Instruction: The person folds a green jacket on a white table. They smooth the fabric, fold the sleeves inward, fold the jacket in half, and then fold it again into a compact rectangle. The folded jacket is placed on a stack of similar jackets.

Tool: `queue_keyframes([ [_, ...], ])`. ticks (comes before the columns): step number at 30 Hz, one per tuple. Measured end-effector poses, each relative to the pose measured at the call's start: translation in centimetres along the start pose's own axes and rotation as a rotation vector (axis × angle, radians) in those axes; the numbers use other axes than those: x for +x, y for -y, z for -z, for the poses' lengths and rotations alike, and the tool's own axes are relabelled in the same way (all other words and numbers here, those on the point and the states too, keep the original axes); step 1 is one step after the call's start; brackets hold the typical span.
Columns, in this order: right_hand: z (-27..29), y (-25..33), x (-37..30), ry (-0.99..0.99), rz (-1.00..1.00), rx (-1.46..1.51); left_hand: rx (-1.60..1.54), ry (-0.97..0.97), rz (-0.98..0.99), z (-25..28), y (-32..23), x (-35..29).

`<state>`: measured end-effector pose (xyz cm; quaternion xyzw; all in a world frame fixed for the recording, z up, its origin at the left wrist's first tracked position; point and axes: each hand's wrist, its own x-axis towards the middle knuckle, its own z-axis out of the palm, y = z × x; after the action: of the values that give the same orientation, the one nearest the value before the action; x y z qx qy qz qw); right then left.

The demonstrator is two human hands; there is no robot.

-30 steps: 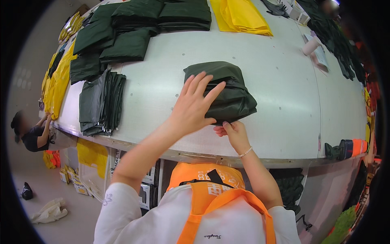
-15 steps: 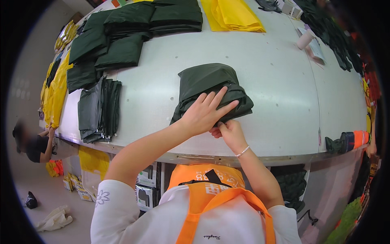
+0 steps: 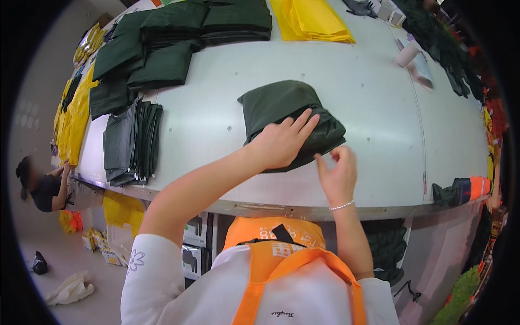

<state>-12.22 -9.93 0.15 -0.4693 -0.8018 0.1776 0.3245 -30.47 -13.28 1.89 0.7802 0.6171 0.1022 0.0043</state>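
A dark green bundle (image 3: 280, 99) of thin, smooth sheeting, like a folded pouch, lies on the white table in front of me. Its near right part is bunched into glossy folds. My left hand (image 3: 277, 142) rests on this bundle from the near left, palm down, fingers stretched out over the folds. Just off the bundle's near right corner is my right hand (image 3: 338, 172), its thumb apart from its curled fingers. I see nothing between them; whether a fingertip touches the corner is unclear. The bundle's near left edge is partly hidden under my left hand.
Left of the bundle is a stack of dark green pouches (image 3: 130, 141). Dark green packs (image 3: 162, 67) and yellow sheeting (image 3: 311, 21) lie farther back. A pale bottle (image 3: 407, 53) stands at right, beyond an orange-and-dark item (image 3: 463, 190). Another person (image 3: 46, 187) works at far left.
My right hand has let go of the bundle's near edge and moved right, its fingers opening. The bundle has turned slightly and shifted right. My left hand has stayed on it.
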Motion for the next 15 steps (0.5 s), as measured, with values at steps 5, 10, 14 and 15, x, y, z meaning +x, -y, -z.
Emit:
queue_keyframes([
  [5,-4.4,-1.6,0.1,0.430,0.412,-0.217,-0.092,0.010,0.001,-0.6,-0.2,2.4],
  [10,-8.0,-4.9,1.0,0.688,0.288,-0.556,-0.073,0.038,-0.020,-2.2,-0.4,2.3],
  [14,-4.2,-5.6,0.3,0.515,0.399,-0.492,-0.029,0.099,-0.038,-3.6,0.1,1.2],
  [15,-3.2,-6.6,0.5,0.468,0.423,-0.474,-0.015,0.117,-0.043,-4.1,0.0,1.0],
])
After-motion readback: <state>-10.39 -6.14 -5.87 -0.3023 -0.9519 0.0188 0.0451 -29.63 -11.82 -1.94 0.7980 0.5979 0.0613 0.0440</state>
